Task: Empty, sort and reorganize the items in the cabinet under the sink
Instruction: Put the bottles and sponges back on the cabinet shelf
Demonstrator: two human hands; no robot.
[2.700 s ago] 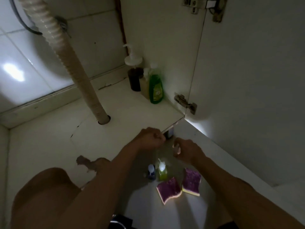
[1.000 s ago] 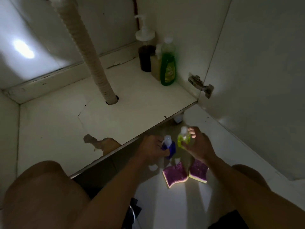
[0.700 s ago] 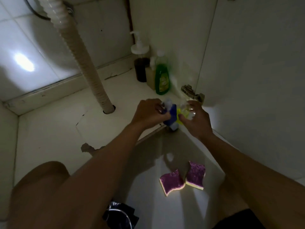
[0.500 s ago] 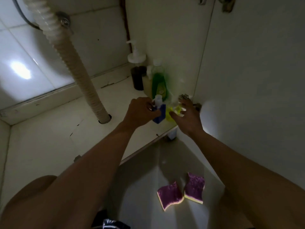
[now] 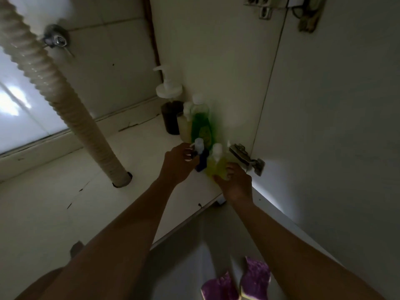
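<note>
My left hand (image 5: pixel 177 164) grips a small blue bottle (image 5: pixel 201 162) with a white cap, low over the cabinet floor (image 5: pixel 65 204) near its front right corner. Beside it, my right hand (image 5: pixel 237 182) holds a small yellow-green bottle (image 5: pixel 217 166) with a white cap. Both stand just in front of a tall green dish-soap bottle (image 5: pixel 202 126), a pale bottle (image 5: pixel 184 124) and a dark pump dispenser (image 5: pixel 171 113) lined along the cabinet's right wall.
A ribbed drain hose (image 5: pixel 65 100) runs down through a hole in the cabinet floor. A door hinge (image 5: pixel 246 159) sits right of my hands, on the open door (image 5: pixel 335 126). Two purple sponges (image 5: pixel 236 282) lie on the room floor outside.
Both hands picked the two small bottles off the floor beside the sponges and carried them up into the cabinet, down to its floor in front of the green bottle.
</note>
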